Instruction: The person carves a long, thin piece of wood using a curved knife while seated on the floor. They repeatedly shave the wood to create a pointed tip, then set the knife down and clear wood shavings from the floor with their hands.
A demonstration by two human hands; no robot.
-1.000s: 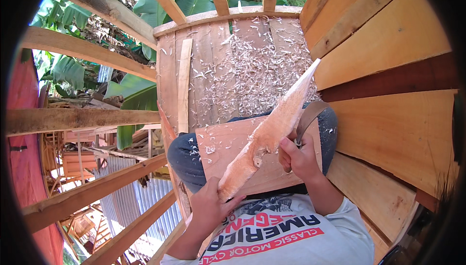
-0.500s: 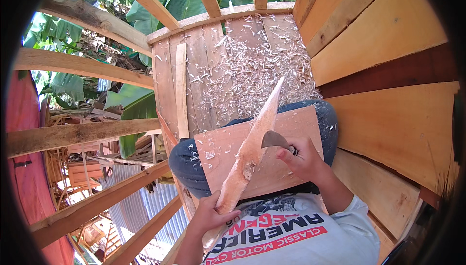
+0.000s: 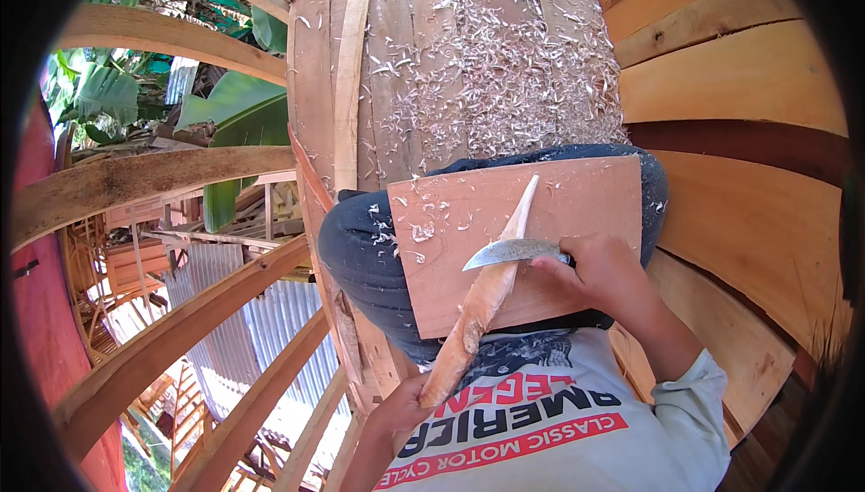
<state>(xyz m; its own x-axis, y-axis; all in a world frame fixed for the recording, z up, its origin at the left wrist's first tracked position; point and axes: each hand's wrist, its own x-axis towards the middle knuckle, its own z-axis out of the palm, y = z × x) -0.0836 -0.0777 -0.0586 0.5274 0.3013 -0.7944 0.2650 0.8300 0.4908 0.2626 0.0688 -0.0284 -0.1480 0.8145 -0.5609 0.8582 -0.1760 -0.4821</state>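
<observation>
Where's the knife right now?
In the head view, right of centre: the knife is in the right hand, extending leftward over the carved wood piece.

Knife (image 3: 512, 252), handle hidden in right grip (image 3: 598, 272)

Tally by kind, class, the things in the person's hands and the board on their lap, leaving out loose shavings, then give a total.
Knife, in the right hand: 1
Carved wood piece, in the left hand: 1
Flat board: 1
Total: 3
</observation>
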